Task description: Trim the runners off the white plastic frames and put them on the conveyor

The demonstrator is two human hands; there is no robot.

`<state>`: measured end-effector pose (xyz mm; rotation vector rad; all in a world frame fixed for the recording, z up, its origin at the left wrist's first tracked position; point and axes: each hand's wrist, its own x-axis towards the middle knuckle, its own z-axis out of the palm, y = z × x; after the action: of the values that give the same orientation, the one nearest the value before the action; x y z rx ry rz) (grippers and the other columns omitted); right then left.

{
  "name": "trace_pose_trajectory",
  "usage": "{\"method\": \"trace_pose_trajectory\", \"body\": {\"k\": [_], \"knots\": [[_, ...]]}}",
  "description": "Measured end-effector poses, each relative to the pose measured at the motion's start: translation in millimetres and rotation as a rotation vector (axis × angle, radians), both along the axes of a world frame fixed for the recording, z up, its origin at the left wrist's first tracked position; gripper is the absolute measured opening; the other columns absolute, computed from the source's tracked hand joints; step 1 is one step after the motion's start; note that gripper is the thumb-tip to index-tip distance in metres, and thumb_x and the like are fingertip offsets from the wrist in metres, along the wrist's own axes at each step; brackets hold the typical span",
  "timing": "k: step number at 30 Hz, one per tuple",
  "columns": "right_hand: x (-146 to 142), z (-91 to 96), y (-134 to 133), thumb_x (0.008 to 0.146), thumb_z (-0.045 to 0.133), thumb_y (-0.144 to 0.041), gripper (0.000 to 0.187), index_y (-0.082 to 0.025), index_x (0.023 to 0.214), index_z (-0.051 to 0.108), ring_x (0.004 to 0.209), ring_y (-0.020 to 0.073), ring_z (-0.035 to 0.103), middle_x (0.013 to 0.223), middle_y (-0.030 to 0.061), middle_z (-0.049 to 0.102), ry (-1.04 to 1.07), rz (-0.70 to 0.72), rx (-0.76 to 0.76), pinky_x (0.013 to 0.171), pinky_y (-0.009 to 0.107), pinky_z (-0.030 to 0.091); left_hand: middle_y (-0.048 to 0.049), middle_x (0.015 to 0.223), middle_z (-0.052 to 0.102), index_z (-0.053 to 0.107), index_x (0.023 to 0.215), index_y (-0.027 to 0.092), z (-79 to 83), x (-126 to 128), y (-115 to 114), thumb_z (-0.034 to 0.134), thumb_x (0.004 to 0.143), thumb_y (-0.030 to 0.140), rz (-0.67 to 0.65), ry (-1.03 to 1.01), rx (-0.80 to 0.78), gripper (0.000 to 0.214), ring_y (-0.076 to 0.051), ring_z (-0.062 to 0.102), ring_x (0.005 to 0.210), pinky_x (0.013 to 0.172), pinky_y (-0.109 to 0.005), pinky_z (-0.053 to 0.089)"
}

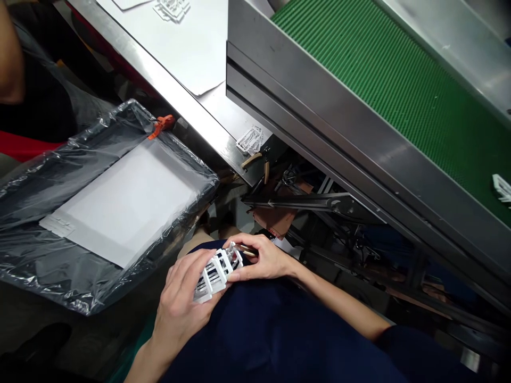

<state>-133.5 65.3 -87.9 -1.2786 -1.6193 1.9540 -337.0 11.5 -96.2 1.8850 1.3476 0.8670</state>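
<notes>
A white plastic frame part [217, 272] rests over my lap, gripped from below by my left hand [181, 303], fingers curled around it. My right hand [261, 258] is closed against the part's upper end, its fingers pinching what looks like a small tool with tan handles. Both hands touch the part above my dark blue clothing [279, 335].
To the left stands a bin lined with black plastic film [48, 175], a white sheet [128, 202] in it, an orange clip [162, 125] on its rim. A steel table [187, 101] carries white parts [250, 139] and pliers [255, 159]. A green conveyor belt [391, 80] runs right, one white part [502, 187] on it. Another person's arm [10, 53] is far left.
</notes>
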Motion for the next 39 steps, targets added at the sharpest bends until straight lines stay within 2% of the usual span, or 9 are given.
{"method": "trace_pose_trajectory", "body": {"k": [8, 13, 17, 19, 23, 27, 31, 35, 39], "knots": [[-1, -2.5, -1, 0.065, 0.075, -0.036, 0.049, -0.018, 0.107, 0.056, 0.077, 0.0100, 0.053, 0.092, 0.0008, 0.059, 0.064, -0.042, -0.095, 0.063, 0.018, 0.043, -0.0111, 0.111, 0.057, 0.050, 0.118, 0.017, 4.0, 2, 3, 0.066, 0.080, 0.025, -0.002, -0.003, -0.086, 0.043, -0.027, 0.054, 0.104, 0.089, -0.036, 0.042], [-3, -3.5, -1, 0.063, 0.076, -0.034, 0.050, -0.018, 0.107, 0.058, 0.072, 0.0089, 0.051, 0.089, -0.0001, 0.058, 0.097, -0.033, -0.059, 0.063, 0.018, 0.041, -0.0055, 0.113, 0.058, 0.050, 0.117, 0.024, -0.7, 8, 2, 0.066, 0.079, 0.035, 0.018, -0.081, -0.324, 0.042, -0.022, 0.056, 0.102, 0.089, -0.030, 0.044], [-3, -4.8, -3, 0.063, 0.076, -0.036, 0.047, -0.017, 0.101, 0.058, 0.068, 0.0077, 0.047, 0.082, -0.0019, 0.056, 0.038, -0.070, -0.042, 0.059, 0.018, 0.039, 0.0010, 0.107, 0.063, 0.052, 0.112, 0.029, -1.8, 8, 4, 0.072, 0.072, 0.042, 0.055, -0.200, -0.583, 0.047, -0.019, 0.061, 0.090, 0.079, -0.027, 0.049], [-4, -4.9, -3, 0.064, 0.075, -0.038, 0.045, -0.017, 0.100, 0.058, 0.067, 0.0079, 0.046, 0.079, -0.0023, 0.055, -0.005, -0.089, -0.036, 0.058, 0.019, 0.038, 0.0023, 0.110, 0.063, 0.052, 0.112, 0.031, -0.3, 4, 6, 0.073, 0.071, 0.043, 0.087, -0.269, -0.673, 0.048, -0.019, 0.061, 0.095, 0.080, -0.027, 0.049], [-9, -3.9, -4, 0.067, 0.072, -0.041, 0.043, -0.018, 0.101, 0.059, 0.065, 0.0081, 0.046, 0.077, -0.0029, 0.055, -0.069, -0.084, -0.037, 0.060, 0.020, 0.038, 0.0009, 0.117, 0.060, 0.054, 0.114, 0.032, 2.9, -1, 10, 0.074, 0.070, 0.042, 0.176, -0.281, -0.639, 0.049, -0.022, 0.054, 0.109, 0.092, -0.031, 0.044], [-14, -3.5, -4, 0.066, 0.074, -0.039, 0.047, -0.021, 0.106, 0.058, 0.070, 0.0091, 0.050, 0.084, -0.0026, 0.058, -0.043, -0.072, -0.040, 0.062, 0.020, 0.040, -0.0014, 0.127, 0.052, 0.054, 0.112, 0.030, -0.1, 11, 14, 0.074, 0.068, 0.047, 0.103, -0.457, -0.626, 0.051, -0.024, 0.049, 0.116, 0.098, -0.033, 0.040], [-11, -3.8, -7, 0.066, 0.075, -0.038, 0.053, -0.022, 0.111, 0.054, 0.079, 0.0114, 0.053, 0.093, -0.0003, 0.058, 0.039, -0.120, -0.106, 0.071, 0.024, 0.044, -0.0038, 0.130, 0.049, 0.052, 0.114, 0.029, -3.5, 23, 14, 0.067, 0.071, 0.055, 0.097, -0.601, -0.690, 0.052, -0.024, 0.046, 0.118, 0.097, -0.030, 0.041], [-8, -2.0, -10, 0.065, 0.076, -0.035, 0.053, -0.021, 0.110, 0.052, 0.081, 0.0116, 0.054, 0.095, 0.0008, 0.057, 0.112, -0.164, -0.162, 0.075, 0.025, 0.045, -0.0069, 0.139, 0.040, 0.052, 0.118, 0.025, -5.5, 16, 10, 0.060, 0.080, 0.050, 0.051, -0.723, -0.806, 0.046, -0.026, 0.040, 0.125, 0.103, -0.034, 0.036], [-7, -0.7, -9, 0.064, 0.076, -0.034, 0.052, -0.021, 0.109, 0.053, 0.084, 0.0125, 0.053, 0.096, 0.0013, 0.057, 0.129, -0.142, -0.168, 0.076, 0.026, 0.045, -0.0083, 0.139, 0.040, 0.047, 0.124, 0.025, -7.7, 9, 8, 0.072, 0.069, 0.049, 0.016, -0.847, -0.916, 0.065, -0.030, 0.041, 0.124, 0.104, -0.037, 0.037]]}}
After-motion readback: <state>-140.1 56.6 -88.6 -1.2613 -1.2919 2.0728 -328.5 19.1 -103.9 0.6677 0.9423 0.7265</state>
